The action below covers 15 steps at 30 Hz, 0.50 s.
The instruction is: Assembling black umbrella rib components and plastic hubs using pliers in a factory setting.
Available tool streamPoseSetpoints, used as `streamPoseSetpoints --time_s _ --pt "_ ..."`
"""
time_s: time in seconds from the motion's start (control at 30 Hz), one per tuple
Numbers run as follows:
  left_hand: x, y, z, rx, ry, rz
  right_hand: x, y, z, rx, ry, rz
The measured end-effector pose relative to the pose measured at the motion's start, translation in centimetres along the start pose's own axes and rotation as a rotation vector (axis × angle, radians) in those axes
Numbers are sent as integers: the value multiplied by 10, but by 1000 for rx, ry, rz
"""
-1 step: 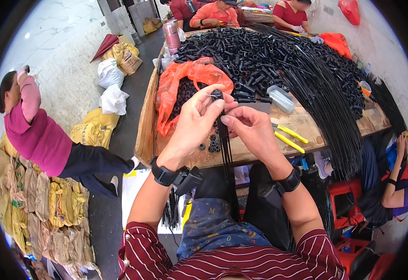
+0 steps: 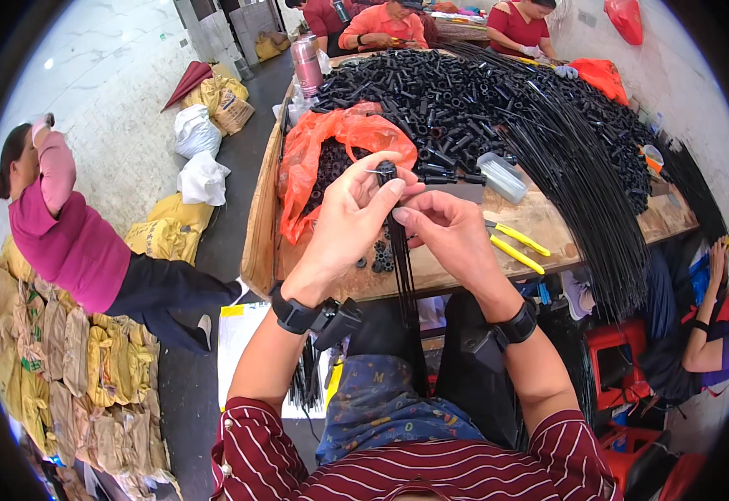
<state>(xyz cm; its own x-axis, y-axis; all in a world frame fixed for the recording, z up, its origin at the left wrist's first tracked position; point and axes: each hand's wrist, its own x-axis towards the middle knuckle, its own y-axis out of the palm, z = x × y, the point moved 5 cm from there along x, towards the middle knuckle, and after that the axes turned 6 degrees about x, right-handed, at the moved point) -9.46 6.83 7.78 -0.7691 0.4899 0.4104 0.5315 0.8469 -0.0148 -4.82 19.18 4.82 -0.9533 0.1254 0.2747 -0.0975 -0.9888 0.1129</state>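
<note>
My left hand [image 2: 356, 204] is closed around a small black cylindrical fitting [image 2: 387, 171], held upright over the table's near edge. A thin pale pin or wire [image 2: 374, 171] sticks out to its left. Long thin black cables [image 2: 404, 275] hang from the fitting down between my knees. My right hand [image 2: 452, 234] pinches with thumb and forefinger at the cables just below the fitting; its fingertips partly hide them. Behind my left hand lies an open orange-red plastic bag [image 2: 302, 163] holding small black parts [image 2: 331, 159].
A large heap of black tubular parts [image 2: 431, 96] covers the wooden table [image 2: 364, 288]. Long black cables [image 2: 581, 192] drape over its right edge. Yellow-handled pliers [image 2: 519, 242] and a clear plastic box [image 2: 504, 177] lie nearby. People sit opposite; another person [image 2: 72, 242] stands left beside stacked sacks [image 2: 89, 376].
The fitting in my left hand has shifted very slightly left. The standing person at the left has moved a little. My right hand keeps its place.
</note>
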Motion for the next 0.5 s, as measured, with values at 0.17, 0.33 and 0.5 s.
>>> streamPoseSetpoints --time_s 0.17,0.33,0.5 --pt "1 1 -1 9 3 -36 1 1 -4 6 -3 38" --pt "1 5 1 29 0 -73 1 4 -5 33 -4 41" --pt "0 6 5 16 -33 -125 4 -1 -16 41 8 49"
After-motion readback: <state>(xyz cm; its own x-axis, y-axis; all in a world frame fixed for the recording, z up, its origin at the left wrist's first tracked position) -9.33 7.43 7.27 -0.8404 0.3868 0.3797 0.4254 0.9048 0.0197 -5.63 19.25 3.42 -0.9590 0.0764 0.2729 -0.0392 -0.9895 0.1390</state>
